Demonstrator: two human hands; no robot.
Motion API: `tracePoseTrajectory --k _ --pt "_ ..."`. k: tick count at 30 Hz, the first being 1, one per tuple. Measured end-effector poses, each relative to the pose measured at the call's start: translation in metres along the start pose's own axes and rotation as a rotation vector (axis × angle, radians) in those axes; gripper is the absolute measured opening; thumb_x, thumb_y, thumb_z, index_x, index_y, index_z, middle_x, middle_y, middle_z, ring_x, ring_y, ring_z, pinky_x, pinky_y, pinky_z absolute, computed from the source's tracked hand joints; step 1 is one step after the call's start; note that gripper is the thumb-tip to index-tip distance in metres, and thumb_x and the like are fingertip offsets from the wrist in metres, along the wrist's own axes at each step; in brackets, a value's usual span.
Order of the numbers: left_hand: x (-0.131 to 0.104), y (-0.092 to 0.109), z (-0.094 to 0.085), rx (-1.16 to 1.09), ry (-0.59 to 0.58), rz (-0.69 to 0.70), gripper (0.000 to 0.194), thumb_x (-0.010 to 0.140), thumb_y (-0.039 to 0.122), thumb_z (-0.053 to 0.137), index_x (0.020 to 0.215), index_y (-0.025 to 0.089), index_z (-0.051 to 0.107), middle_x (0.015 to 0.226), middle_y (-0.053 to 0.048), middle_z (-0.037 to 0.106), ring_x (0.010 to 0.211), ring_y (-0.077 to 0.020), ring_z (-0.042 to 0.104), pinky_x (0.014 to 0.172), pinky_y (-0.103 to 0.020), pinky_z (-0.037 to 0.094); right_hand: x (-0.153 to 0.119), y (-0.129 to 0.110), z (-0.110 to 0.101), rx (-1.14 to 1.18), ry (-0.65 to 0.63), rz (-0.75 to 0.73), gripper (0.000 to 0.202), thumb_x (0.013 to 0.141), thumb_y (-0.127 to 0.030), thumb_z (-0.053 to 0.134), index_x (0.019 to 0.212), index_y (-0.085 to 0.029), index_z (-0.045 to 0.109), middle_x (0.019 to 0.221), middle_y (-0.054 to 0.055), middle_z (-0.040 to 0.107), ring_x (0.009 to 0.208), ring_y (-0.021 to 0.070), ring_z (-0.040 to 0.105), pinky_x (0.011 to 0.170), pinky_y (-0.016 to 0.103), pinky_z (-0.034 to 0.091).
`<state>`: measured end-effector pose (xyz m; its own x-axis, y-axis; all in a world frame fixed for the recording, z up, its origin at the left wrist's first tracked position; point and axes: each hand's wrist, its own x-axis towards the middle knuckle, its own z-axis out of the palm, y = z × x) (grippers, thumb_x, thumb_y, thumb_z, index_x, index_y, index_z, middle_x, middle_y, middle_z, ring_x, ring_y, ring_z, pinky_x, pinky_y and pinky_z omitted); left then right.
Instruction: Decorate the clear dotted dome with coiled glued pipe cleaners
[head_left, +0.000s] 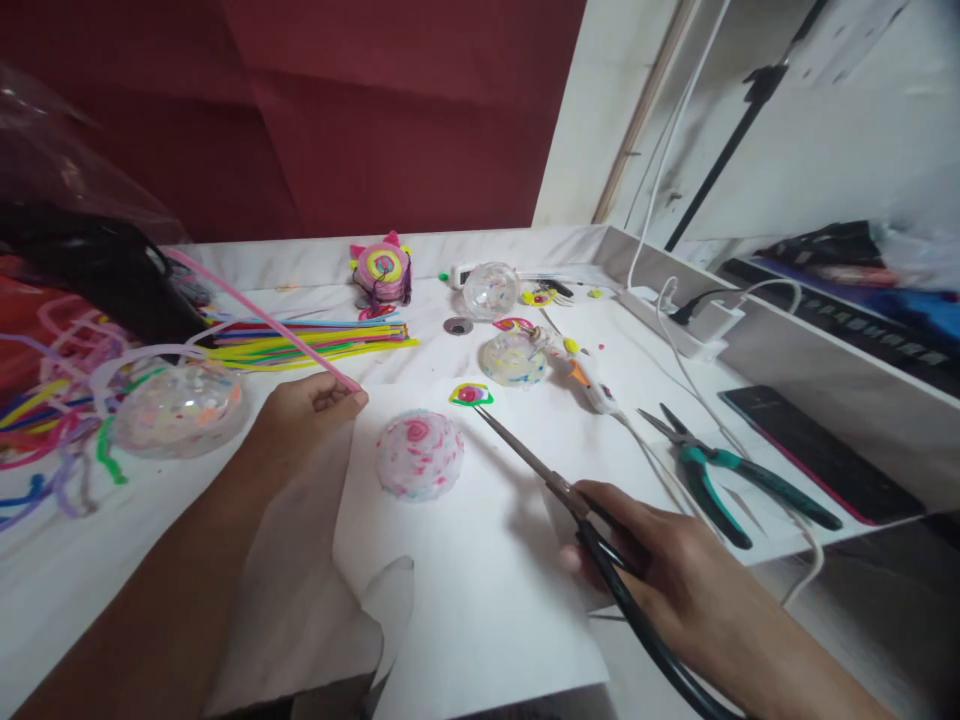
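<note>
In the head view, the left hand [309, 415] is pinching the pink stem [262, 318] between thumb and fingers. The right hand [656, 550] is gripping scissors [561, 487], their tips pointing at the eye shape [470, 395] near a dome [420, 458].

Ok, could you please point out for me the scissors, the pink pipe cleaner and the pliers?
Scissors [570, 496]: head view, on the pivot where the blades cross.
Pink pipe cleaner [264, 318]: head view, about halfway along its stem.
Pliers [703, 485]: head view, on the green part of one handle.
</note>
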<state>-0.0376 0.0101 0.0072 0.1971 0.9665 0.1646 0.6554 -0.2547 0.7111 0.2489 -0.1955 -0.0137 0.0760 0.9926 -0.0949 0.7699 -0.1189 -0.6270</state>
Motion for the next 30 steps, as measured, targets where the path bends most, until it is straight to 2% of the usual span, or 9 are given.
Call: tracePoseTrajectory --k 1,3,5,8,14,17,25,30 --pt "0.003 -0.005 -0.001 0.027 -0.028 -0.005 0.029 0.069 0.049 0.061 0.071 0.021 0.067 0.057 0.002 0.059 0.057 -0.0177 0.052 0.056 -0.029 0.040 0.000 0.012 0.001 -0.111 0.091 -0.013 0.040 0.090 -0.053 0.058 0.118 -0.026 0.065 0.087 0.006 0.073 0.066 0.0232 0.068 0.058 0.032 0.049" --pt "0.009 -0.016 -0.002 0.092 -0.122 -0.005 0.031 0.068 0.052 0.058 0.069 0.022 0.066 0.057 0.001 0.059 0.058 -0.0198 0.053 0.056 -0.030 0.038 0.002 0.034 0.003 -0.313 0.195 -0.028 0.038 0.086 -0.047 0.061 0.118 -0.027 0.065 0.093 0.008 0.076 0.073 0.0287 0.074 0.058 0.034 0.052" --pt "0.015 -0.025 -0.004 0.169 -0.198 0.004 0.031 0.068 0.053 0.055 0.064 0.023 0.063 0.059 -0.001 0.059 0.061 -0.0209 0.055 0.057 -0.030 0.038 0.005 0.050 0.003 -0.422 0.225 -0.042 0.036 0.085 -0.041 0.061 0.118 -0.026 0.065 0.095 0.008 0.078 0.075 0.0303 0.076 0.057 0.035 0.053" --pt "0.018 -0.031 -0.011 0.292 -0.212 0.012 0.030 0.069 0.051 0.053 0.056 0.024 0.053 0.055 0.001 0.052 0.060 -0.0189 0.049 0.057 -0.028 0.034 0.011 0.063 -0.002 -0.464 0.208 -0.079 0.037 0.085 -0.034 0.060 0.120 -0.026 0.064 0.094 0.007 0.079 0.074 0.0285 0.077 0.057 0.033 0.054" --pt "0.011 -0.036 -0.029 0.464 -0.240 0.026 0.032 0.071 0.043 0.051 0.049 0.024 0.040 0.050 0.003 0.041 0.056 -0.0162 0.042 0.057 -0.028 0.026 0.023 0.076 -0.014 -0.563 0.201 -0.170 0.044 0.086 -0.027 0.057 0.130 -0.023 0.062 0.114 0.012 0.076 0.090 0.0294 0.076 0.073 0.038 0.060" --pt "0.005 -0.047 -0.037 0.529 -0.267 0.030 0.035 0.073 0.043 0.049 0.047 0.024 0.037 0.048 0.002 0.041 0.054 -0.0163 0.042 0.058 -0.029 0.024 0.028 0.079 -0.016 -0.610 0.207 -0.235 0.049 0.086 -0.024 0.058 0.135 -0.024 0.061 0.113 0.013 0.075 0.093 0.0296 0.074 0.079 0.040 0.060" --pt "-0.017 -0.071 -0.048 0.579 -0.288 -0.018 0.036 0.077 0.048 0.049 0.051 0.023 0.052 0.053 -0.001 0.058 0.058 -0.0218 0.057 0.058 -0.027 0.028 0.034 0.075 -0.020 -0.732 0.179 -0.357 0.051 0.088 -0.017 0.054 0.140 -0.015 0.059 0.098 0.014 0.071 0.091 0.0309 0.070 0.082 0.049 0.060" --pt "-0.035 -0.079 -0.050 0.570 -0.250 -0.048 0.033 0.080 0.045 0.047 0.058 0.023 0.059 0.061 -0.002 0.066 0.066 -0.0252 0.062 0.062 -0.028 0.032 0.034 0.079 -0.018 -0.758 0.217 -0.367 0.051 0.088 -0.018 0.054 0.138 -0.015 0.059 0.097 0.014 0.070 0.086 0.0297 0.069 0.078 0.047 0.060"
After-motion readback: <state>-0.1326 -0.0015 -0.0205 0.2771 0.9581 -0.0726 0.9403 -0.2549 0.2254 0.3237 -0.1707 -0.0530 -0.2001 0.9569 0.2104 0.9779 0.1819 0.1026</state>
